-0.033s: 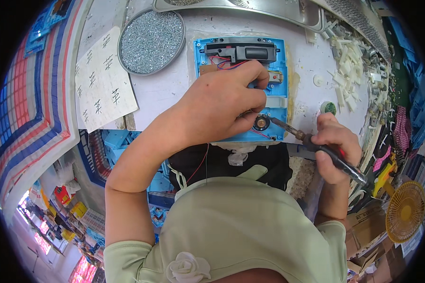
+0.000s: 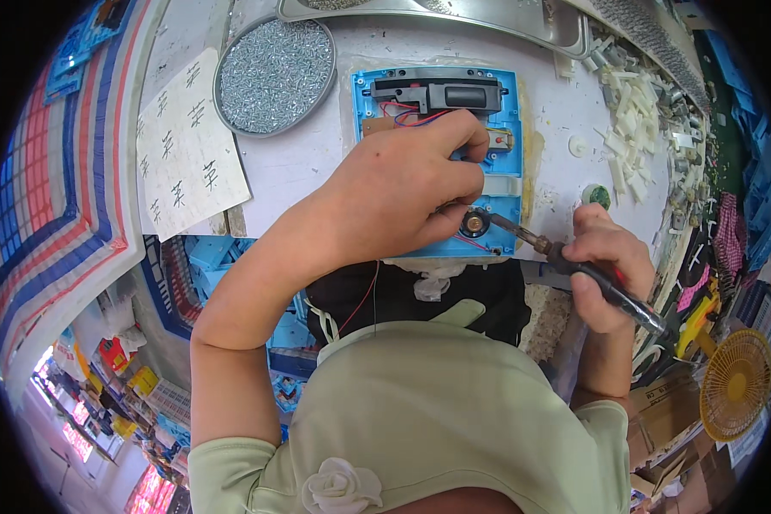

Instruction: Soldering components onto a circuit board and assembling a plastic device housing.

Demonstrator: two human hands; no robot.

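Note:
In front of me on the table lies a blue plastic casing point(image 2: 511, 206) with its inside facing up. My left hand point(image 2: 394, 188) bends over it with fingers curled and pinched; what the fingertips hold is hidden. By those fingertips sits a small round speaker point(image 2: 475, 224) with a dark rim and a copper-coloured centre. My right hand point(image 2: 610, 267) grips a soldering iron point(image 2: 558, 253), its tip at the speaker's right edge. A black module point(image 2: 454, 97) crosses the casing's far end. Red and blue wires point(image 2: 415, 118) run from there under my left hand.
At the far left stands a round tray of small metal pieces point(image 2: 274, 77), beside a paper sheet with handwriting point(image 2: 193, 146). A metal tray point(image 2: 531, 26) lies at the back. White plastic parts point(image 2: 634, 128) are piled on the right, near a green-topped roll point(image 2: 595, 196). A yellow fan point(image 2: 735, 385) stands lower right.

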